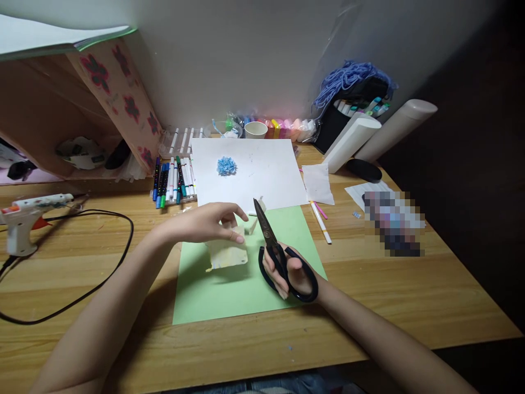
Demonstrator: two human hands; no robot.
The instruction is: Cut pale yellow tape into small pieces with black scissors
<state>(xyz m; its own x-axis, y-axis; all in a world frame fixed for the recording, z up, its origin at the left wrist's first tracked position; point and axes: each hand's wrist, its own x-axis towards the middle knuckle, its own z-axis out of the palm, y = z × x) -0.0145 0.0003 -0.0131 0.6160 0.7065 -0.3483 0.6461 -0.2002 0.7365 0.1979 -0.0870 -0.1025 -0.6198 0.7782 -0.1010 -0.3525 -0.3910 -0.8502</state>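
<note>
In the head view my left hand (205, 221) pinches a torn-edged pale yellow piece of paper (227, 257) with faint marks. It casts a shadow on the green sheet (200, 301) beneath it. My right hand (305, 276) grips black-handled scissors (268, 230) through their loops, the blades closed and pointing up and away. A small pale scrap (253, 225) shows between my left fingertips and the blades; whether anything touches it I cannot tell. Beyond the green sheet lies a white sheet (266, 175) with a clump of blue shreds (227, 166) on it.
Several markers (172, 180) lie at the left, near a glue gun (24, 224) with its black cord (131, 235). A paper cup (256, 130) stands at the back. To the right are a white marker (322, 224), white cylindrical bottles (353, 142) and a black pen holder (328, 128).
</note>
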